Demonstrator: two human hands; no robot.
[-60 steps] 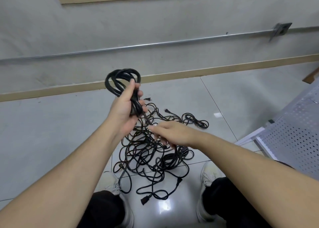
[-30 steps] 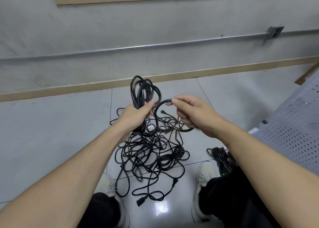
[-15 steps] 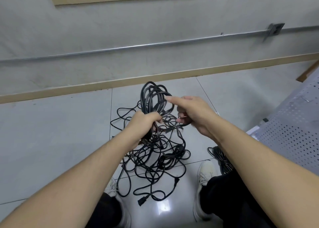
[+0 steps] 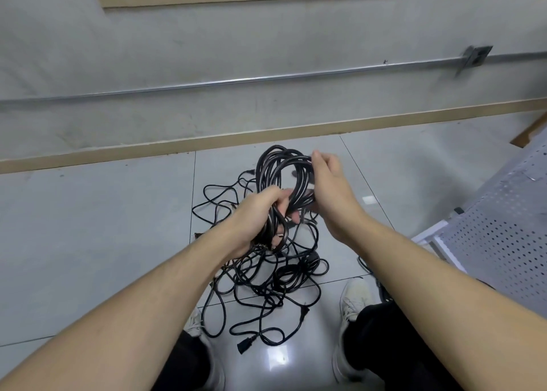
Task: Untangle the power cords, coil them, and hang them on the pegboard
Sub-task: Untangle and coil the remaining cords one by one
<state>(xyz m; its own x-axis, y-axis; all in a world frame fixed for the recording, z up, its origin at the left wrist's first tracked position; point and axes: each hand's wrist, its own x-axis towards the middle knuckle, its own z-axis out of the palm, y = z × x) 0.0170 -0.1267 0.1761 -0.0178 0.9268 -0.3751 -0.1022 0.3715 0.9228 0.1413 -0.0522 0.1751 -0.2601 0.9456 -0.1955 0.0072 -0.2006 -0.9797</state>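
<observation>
Black cords (image 4: 268,275); pale grey glossy tiles (image 4: 97,227); white shoes (image 4: 353,300).

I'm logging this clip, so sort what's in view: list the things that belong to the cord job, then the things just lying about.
Belongs to the job:
- coil of cord, held in left hand and right hand
- tangled cords on the floor
- perforated board at the right

Just there:
- metal conduit along the wall
- wall socket box
- white shoes
</observation>
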